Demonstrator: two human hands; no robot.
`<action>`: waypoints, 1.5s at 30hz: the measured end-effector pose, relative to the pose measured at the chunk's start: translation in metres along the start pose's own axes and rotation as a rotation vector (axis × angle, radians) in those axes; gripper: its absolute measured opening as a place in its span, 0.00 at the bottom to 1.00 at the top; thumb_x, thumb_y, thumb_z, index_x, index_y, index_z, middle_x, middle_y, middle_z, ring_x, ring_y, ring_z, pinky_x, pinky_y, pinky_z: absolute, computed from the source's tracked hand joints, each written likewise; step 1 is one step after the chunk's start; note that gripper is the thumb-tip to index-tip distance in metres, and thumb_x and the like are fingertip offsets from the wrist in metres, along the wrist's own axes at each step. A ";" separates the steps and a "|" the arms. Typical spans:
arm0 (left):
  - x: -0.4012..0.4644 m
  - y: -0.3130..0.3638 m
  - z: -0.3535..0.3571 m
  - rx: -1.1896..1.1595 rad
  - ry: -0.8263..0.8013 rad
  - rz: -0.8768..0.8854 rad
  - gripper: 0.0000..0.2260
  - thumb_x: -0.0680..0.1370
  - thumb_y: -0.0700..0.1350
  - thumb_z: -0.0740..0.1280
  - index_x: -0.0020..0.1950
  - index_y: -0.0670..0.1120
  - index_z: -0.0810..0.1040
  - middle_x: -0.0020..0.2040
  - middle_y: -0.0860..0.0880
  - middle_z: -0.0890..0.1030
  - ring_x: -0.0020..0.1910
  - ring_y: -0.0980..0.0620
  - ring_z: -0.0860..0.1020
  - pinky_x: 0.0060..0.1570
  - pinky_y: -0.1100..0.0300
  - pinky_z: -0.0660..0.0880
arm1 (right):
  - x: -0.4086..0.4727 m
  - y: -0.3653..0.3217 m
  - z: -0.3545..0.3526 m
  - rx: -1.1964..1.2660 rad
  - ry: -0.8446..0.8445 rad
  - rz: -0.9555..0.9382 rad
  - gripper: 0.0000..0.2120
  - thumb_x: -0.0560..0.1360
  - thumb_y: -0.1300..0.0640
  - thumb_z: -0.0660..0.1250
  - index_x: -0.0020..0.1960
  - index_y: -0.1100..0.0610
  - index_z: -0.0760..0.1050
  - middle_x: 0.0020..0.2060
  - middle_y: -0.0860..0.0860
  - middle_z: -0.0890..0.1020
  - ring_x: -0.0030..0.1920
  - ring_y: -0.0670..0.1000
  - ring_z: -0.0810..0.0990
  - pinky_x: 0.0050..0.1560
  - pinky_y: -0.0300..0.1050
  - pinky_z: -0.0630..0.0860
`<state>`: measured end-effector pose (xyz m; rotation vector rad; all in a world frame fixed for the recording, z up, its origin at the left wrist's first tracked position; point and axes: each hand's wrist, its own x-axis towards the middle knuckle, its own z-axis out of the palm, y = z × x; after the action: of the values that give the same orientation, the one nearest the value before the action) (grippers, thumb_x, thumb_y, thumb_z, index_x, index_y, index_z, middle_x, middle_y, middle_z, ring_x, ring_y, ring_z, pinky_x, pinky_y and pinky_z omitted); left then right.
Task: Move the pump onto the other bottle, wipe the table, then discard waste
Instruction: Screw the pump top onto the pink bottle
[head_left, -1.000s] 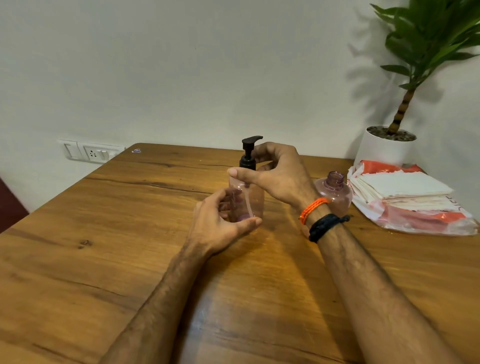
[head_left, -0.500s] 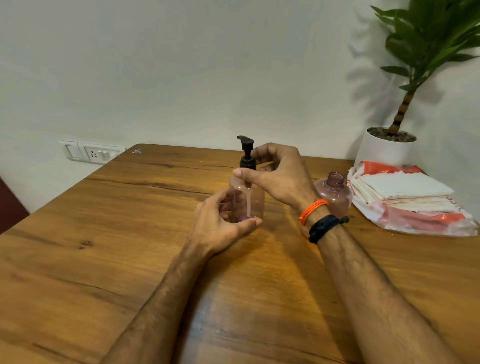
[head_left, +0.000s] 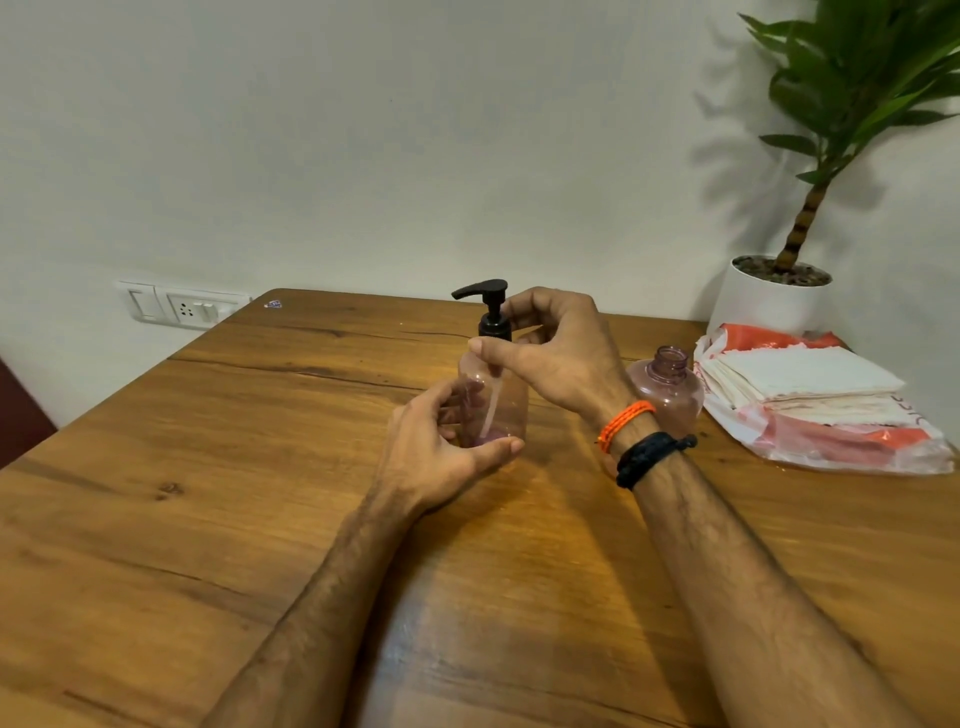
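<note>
The left hand (head_left: 441, 447) gripped the light, slippery clear pink plastic bottle (head_left: 493, 400); the right hand (head_left: 550, 353) pinched the black pump's (head_left: 491, 312) stiff collar, likely the best hold

looks like a home room or small office corner, can't tell which. wooden table (head_left: 156, 519) w/ visible grain and cracks sits against a plain off-white wall (head_left: 363, 130). far left on the wall, a white switch and socket plate (head_left: 179, 307) at table height. far right, a potted plant (head_left: 810, 182) in a white pot (head_left: 763, 306) on the table. near it a stack of white napkins (head_left: 800, 376) on a red-and-white plastic bag (head_left: 841, 441). domestic bits, no work gear.
</note>
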<state>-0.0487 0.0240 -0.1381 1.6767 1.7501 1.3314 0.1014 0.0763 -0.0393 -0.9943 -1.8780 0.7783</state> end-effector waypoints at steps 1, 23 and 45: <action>0.000 0.000 0.000 0.002 -0.002 -0.001 0.35 0.60 0.66 0.78 0.63 0.57 0.75 0.54 0.58 0.83 0.52 0.62 0.81 0.51 0.63 0.80 | 0.000 0.000 0.000 -0.001 -0.013 0.001 0.13 0.66 0.50 0.78 0.47 0.49 0.80 0.41 0.42 0.83 0.35 0.37 0.79 0.38 0.32 0.75; -0.009 0.012 -0.001 -0.013 0.004 -0.023 0.35 0.61 0.63 0.79 0.65 0.56 0.75 0.55 0.59 0.81 0.51 0.66 0.78 0.42 0.79 0.73 | 0.000 -0.031 -0.020 0.196 0.218 -0.031 0.19 0.65 0.52 0.80 0.53 0.57 0.83 0.44 0.48 0.86 0.42 0.51 0.85 0.49 0.51 0.83; -0.043 0.146 0.016 -0.113 0.224 0.114 0.39 0.58 0.60 0.80 0.66 0.48 0.75 0.60 0.51 0.80 0.57 0.57 0.78 0.55 0.62 0.78 | -0.029 -0.084 -0.156 0.052 0.387 -0.059 0.17 0.66 0.53 0.79 0.53 0.56 0.82 0.45 0.51 0.86 0.46 0.48 0.85 0.49 0.52 0.83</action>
<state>0.0560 -0.0322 -0.0419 1.6405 1.6813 1.6943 0.2214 0.0298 0.0867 -0.9740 -1.5383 0.5510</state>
